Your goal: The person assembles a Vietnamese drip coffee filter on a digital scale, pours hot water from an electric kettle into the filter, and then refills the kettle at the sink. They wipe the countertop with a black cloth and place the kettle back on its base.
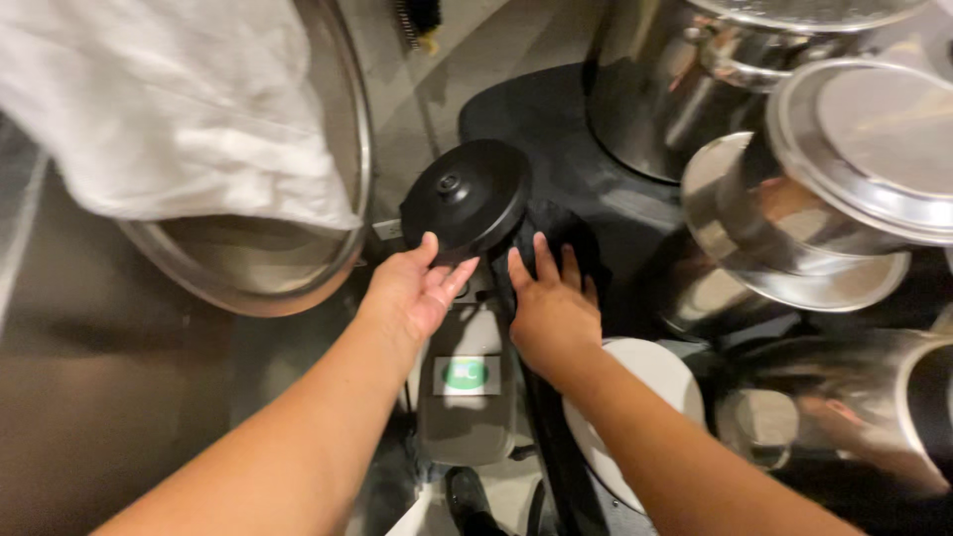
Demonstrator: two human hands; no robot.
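Warm, dim indoor light falls from above, leaving deep shadow low between the steel pots [794,208]. Soft glare streaks their lids, and the white cloth [169,109] is motion-blurred, with wide-angle stretching at the edges.

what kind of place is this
Probably a commercial kitchen: big steel pots with lids crowd the right, a wide metal bowl sits left, and both hands reach a black-lidded blender.
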